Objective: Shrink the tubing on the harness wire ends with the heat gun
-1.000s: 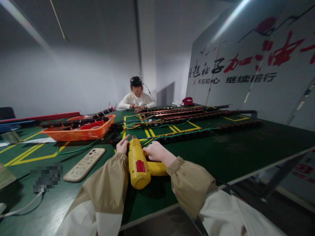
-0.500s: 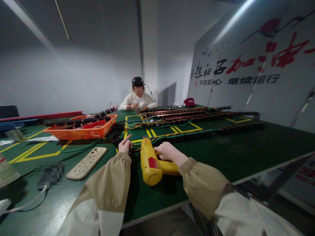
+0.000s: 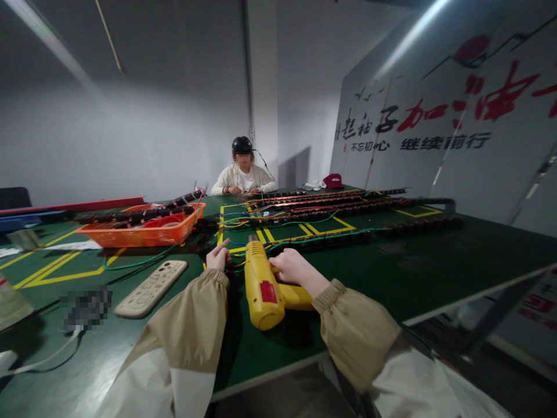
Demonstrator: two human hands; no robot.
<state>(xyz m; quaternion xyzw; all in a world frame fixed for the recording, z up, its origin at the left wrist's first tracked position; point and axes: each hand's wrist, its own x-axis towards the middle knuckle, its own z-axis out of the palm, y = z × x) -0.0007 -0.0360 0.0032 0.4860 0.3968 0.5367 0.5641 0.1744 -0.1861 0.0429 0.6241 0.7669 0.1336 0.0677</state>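
A yellow heat gun [image 3: 262, 290] lies over the green table, its nozzle pointing away from me toward the wires. My right hand [image 3: 290, 267] is closed round its handle near the body. Left of the nozzle, my left hand [image 3: 218, 255] is closed at the ends of the coloured wires, its index finger reaching forward; what it pinches is too small to make out. Long black strips [image 3: 322, 238] with green, blue and yellow wires stretch across the table beyond both hands.
An orange basket [image 3: 139, 235] with black parts stands at the left. Nearer me lie a phone in a beige case [image 3: 152, 288] and a white cable [image 3: 47, 360]. A person [image 3: 242, 174] sits across the table [image 3: 418, 261]; a dark red cap [image 3: 333, 181] rests at the far edge.
The view has shifted very slightly. The heat gun and both hands hold nearly the same place, with the gun's nozzle a little farther left and up.
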